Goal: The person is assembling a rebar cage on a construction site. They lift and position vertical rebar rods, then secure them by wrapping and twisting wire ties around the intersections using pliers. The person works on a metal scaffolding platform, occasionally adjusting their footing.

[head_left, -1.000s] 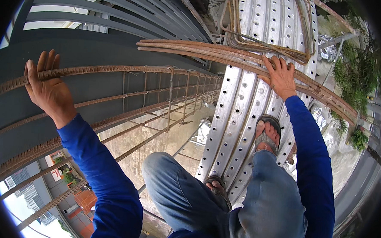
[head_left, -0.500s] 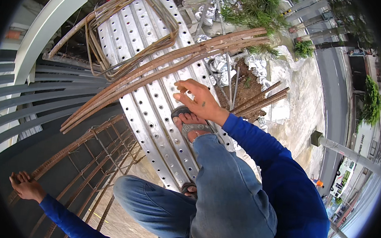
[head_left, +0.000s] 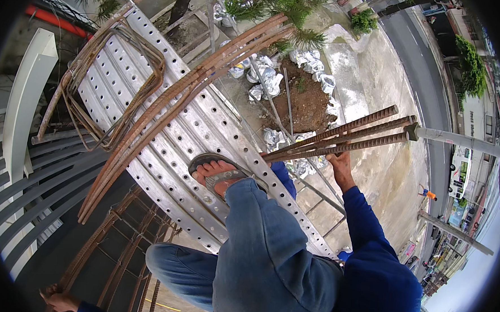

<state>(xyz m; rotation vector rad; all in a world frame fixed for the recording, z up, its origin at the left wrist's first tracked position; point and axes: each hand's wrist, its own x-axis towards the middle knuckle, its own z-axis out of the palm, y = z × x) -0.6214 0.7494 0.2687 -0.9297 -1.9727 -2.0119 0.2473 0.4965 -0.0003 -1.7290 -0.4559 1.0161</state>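
My right hand (head_left: 342,171) reaches past the right edge of the perforated metal plank, its fingers closed at the lowest bar of a bundle of three ribbed rebars (head_left: 347,139). The bundle slants up from beside the plank's edge; its lower end is hidden behind the plank. At the lower left, my left hand (head_left: 60,300) grips an upright bar of a tied rebar cage (head_left: 104,239). The fingers there are small and partly hidden. My sandalled foot (head_left: 218,174) rests on the plank (head_left: 174,191).
Several long rusty rebars (head_left: 174,90) and bent wire-like stirrups (head_left: 115,87) lie across the plank. Below its edge shows another person's blue sleeve (head_left: 284,179), beside scaffold tubes (head_left: 323,191). Sacks and soil (head_left: 307,97) lie on the ground far below. Grey slats (head_left: 40,173) stand at left.
My right hand has moved from above my foot out to the right and closed at the rebar bundle. The bundle has come up higher. The view has turned, and my left hand shows lower.
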